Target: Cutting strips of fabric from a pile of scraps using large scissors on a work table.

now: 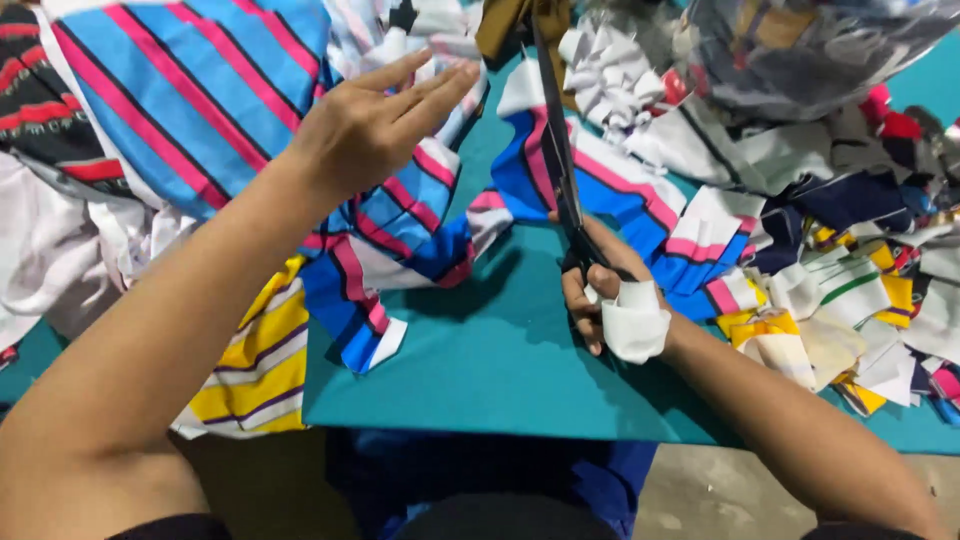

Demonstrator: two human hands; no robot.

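Note:
My right hand (600, 295), its thumb wrapped in white cloth, grips the handles of long dark scissors (553, 130). The blades point away from me over a blue, pink and white striped fabric piece (600, 185). My left hand (365, 125) hovers open, fingers stretched flat, above a large blue cloth with pink stripes (200, 90) at the upper left. A strip of the same striped cloth (400, 240) trails across the teal table (480, 370) between both hands.
A heap of cut fabric scraps (850, 290) in white, yellow, navy and pink lies at the right. Yellow striped cloth (255, 370) hangs over the table's near left edge. White cloth (40, 250) sits far left. A clear bag of scraps (800, 50) is at the top right.

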